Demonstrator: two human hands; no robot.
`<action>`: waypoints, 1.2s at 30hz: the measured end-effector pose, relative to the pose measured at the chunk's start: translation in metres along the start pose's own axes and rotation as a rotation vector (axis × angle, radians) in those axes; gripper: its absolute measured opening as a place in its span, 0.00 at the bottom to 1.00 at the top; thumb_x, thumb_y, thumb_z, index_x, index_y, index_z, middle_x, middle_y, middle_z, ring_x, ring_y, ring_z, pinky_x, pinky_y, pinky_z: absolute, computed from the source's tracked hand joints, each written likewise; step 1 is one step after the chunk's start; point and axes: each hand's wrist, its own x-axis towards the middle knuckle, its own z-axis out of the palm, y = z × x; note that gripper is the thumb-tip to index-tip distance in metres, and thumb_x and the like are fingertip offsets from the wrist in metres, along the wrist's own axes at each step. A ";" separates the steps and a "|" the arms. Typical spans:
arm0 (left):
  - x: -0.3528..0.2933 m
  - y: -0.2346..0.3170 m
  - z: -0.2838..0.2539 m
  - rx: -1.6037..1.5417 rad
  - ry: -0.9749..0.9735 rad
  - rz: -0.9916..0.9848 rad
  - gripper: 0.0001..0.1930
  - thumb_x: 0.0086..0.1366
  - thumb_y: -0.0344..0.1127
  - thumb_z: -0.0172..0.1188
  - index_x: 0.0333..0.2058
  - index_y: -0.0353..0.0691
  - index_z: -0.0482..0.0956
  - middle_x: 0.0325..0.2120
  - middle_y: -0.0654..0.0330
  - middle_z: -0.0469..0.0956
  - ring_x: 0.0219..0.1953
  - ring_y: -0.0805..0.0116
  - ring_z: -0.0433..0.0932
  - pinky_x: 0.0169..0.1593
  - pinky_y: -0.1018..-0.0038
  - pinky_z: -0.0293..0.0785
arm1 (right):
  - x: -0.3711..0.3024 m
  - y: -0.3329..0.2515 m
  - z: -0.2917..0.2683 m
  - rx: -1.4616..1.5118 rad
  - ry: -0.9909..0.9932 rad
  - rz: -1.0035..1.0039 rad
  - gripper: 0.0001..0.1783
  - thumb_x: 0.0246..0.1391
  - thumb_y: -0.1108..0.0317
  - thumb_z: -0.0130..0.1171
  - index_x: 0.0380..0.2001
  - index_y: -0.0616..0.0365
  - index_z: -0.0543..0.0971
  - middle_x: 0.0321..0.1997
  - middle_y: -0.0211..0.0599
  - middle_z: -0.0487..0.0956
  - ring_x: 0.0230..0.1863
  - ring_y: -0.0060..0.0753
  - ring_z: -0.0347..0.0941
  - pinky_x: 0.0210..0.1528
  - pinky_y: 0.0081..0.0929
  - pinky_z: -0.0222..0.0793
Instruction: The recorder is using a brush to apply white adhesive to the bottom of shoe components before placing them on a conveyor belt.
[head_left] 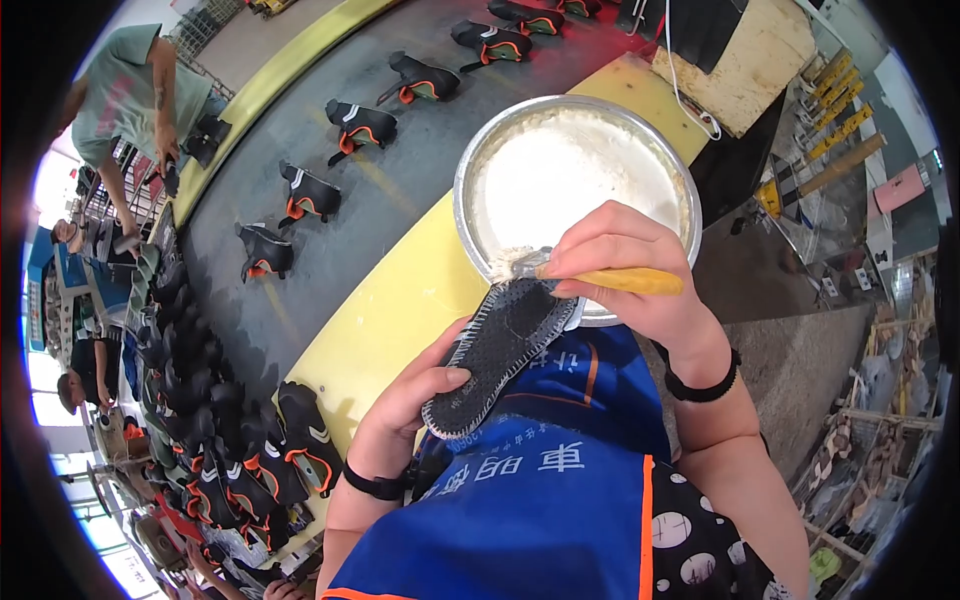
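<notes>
- The person's left hand grasps a black shoe turned bottom up, thumb on the stitched underside, near the end closer to the body.
- The shoe lies just beyond that grip, its long axis slanting from lower left to upper right, the far end at the near rim of a metal bowl of white paste.
- The right hand grasps a brush with a yellow handle, pinched between thumb and fingers; this is the hand nearer the shoe's far end.
- The brush lies crosswise to the shoe, handle pointing right, paste-coated bristles to the left, just past the far end. Whether they touch it, I cannot tell.
- The bowl sits beyond both hands, beside the yellow tabletop.
</notes>
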 end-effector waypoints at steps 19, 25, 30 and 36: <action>-0.048 -0.014 -0.080 -0.315 0.247 0.269 0.34 0.65 0.46 0.52 0.65 0.33 0.61 0.56 0.46 0.73 0.54 0.54 0.77 0.52 0.64 0.77 | -0.051 0.057 -0.019 -0.046 0.595 0.433 0.07 0.66 0.75 0.52 0.43 0.66 0.76 0.35 0.29 0.77 0.30 0.18 0.71 0.36 0.16 0.68; -0.093 -0.014 -0.148 -0.503 0.527 0.291 0.24 0.67 0.47 0.54 0.55 0.37 0.73 0.48 0.46 0.80 0.47 0.48 0.82 0.27 0.78 0.77 | -0.098 0.107 -0.026 -0.056 0.685 0.544 0.12 0.71 0.62 0.50 0.38 0.61 0.75 0.27 0.24 0.67 0.25 0.14 0.60 0.30 0.16 0.58; -0.100 0.018 -0.204 -0.441 0.931 0.171 0.25 0.63 0.36 0.66 0.55 0.52 0.64 0.44 0.59 0.78 0.44 0.51 0.81 0.38 0.61 0.81 | -0.095 0.101 -0.018 -0.151 0.829 0.572 0.13 0.71 0.61 0.49 0.38 0.60 0.74 0.26 0.23 0.63 0.25 0.15 0.58 0.31 0.16 0.56; -0.075 0.047 -0.305 -0.346 1.236 0.091 0.41 0.60 0.29 0.67 0.67 0.59 0.56 0.56 0.58 0.71 0.56 0.51 0.73 0.51 0.44 0.77 | -0.095 0.101 -0.020 -0.200 0.865 0.586 0.13 0.72 0.61 0.48 0.35 0.59 0.72 0.25 0.23 0.62 0.25 0.15 0.57 0.29 0.16 0.54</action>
